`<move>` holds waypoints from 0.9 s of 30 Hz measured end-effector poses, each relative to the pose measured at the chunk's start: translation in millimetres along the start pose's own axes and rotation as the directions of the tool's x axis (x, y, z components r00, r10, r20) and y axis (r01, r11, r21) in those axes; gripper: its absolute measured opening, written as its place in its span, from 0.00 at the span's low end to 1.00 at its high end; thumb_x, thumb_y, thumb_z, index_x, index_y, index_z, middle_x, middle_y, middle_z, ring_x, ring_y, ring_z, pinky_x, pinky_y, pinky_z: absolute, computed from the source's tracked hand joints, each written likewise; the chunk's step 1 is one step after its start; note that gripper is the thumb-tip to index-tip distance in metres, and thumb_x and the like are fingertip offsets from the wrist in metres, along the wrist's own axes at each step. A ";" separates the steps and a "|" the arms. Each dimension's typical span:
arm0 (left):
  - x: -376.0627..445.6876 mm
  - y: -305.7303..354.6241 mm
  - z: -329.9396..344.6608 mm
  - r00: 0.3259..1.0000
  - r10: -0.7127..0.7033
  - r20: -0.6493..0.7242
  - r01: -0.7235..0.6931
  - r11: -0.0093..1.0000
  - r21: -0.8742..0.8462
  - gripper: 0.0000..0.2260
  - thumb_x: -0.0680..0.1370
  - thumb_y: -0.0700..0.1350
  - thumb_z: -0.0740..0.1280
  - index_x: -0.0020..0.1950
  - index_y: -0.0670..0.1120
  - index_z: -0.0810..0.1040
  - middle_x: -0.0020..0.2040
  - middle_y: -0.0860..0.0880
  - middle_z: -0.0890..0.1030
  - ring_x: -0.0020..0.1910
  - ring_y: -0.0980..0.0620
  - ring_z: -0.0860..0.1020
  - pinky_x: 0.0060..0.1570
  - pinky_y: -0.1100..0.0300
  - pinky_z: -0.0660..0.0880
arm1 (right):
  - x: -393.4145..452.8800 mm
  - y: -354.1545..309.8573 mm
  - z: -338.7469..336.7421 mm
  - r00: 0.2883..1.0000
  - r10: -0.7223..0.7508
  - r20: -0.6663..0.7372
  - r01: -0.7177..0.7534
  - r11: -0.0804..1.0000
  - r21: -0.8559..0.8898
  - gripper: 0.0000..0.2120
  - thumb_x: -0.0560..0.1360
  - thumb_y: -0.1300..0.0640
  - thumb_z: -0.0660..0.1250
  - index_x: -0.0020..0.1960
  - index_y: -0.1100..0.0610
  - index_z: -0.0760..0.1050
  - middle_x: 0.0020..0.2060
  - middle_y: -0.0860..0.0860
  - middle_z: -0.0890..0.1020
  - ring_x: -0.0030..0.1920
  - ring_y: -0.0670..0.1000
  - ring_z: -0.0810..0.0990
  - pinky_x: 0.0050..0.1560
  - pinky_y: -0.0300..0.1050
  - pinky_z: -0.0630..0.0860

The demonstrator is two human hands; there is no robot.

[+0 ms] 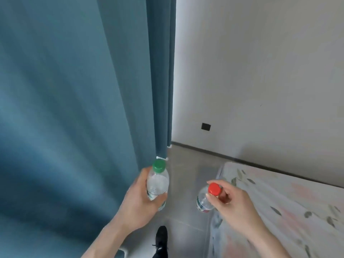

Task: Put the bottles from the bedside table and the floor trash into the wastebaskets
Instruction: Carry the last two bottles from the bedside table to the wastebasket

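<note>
My left hand (138, 200) grips a clear plastic bottle with a green cap (158, 181) around its body, held upright above the floor. My right hand (232, 200) pinches a second clear bottle with a red cap (205, 199) at its neck, just under the cap, so the bottle hangs below my fingers. Both bottles look empty or nearly so. No wastebasket and no bedside table are in view.
A blue curtain (74, 108) fills the left side, close to my left arm. A bed with a floral sheet (279, 202) stands at the lower right. Between them runs a strip of grey tiled floor (188, 164) toward a white wall (260, 71). My black shoe (161, 237) is below.
</note>
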State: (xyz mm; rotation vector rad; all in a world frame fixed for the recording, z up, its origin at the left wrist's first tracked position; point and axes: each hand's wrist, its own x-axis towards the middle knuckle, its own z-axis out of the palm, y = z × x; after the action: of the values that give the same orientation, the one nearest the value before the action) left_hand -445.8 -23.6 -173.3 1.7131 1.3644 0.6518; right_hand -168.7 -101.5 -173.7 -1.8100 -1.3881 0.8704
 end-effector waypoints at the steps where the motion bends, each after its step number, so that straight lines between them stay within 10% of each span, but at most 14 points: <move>1: 17.8 1.2 -0.4 1.000 0.004 0.010 -0.004 1.000 0.002 0.27 0.71 0.50 0.77 0.66 0.63 0.70 0.56 0.62 0.80 0.55 0.58 0.80 0.55 0.56 0.79 | 15.1 -2.9 -2.9 1.000 0.007 -0.003 -0.007 1.000 -0.003 0.12 0.74 0.51 0.76 0.52 0.36 0.81 0.28 0.44 0.74 0.29 0.42 0.70 0.37 0.39 0.70; 27: 437.8 138.4 145.3 0.927 0.198 0.318 -0.235 0.968 0.083 0.27 0.70 0.55 0.77 0.63 0.68 0.68 0.59 0.65 0.75 0.55 0.60 0.79 0.54 0.55 0.81 | 299.3 87.6 -180.1 0.912 0.204 -0.356 -0.182 0.979 0.093 0.09 0.72 0.48 0.77 0.51 0.39 0.83 0.42 0.40 0.82 0.42 0.47 0.81 0.42 0.34 0.75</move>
State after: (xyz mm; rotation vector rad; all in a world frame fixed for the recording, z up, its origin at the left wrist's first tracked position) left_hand -135.6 344.7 -174.0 1.9871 1.0211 0.4040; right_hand 87.8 151.3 -179.5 -1.9674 -0.9520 0.6210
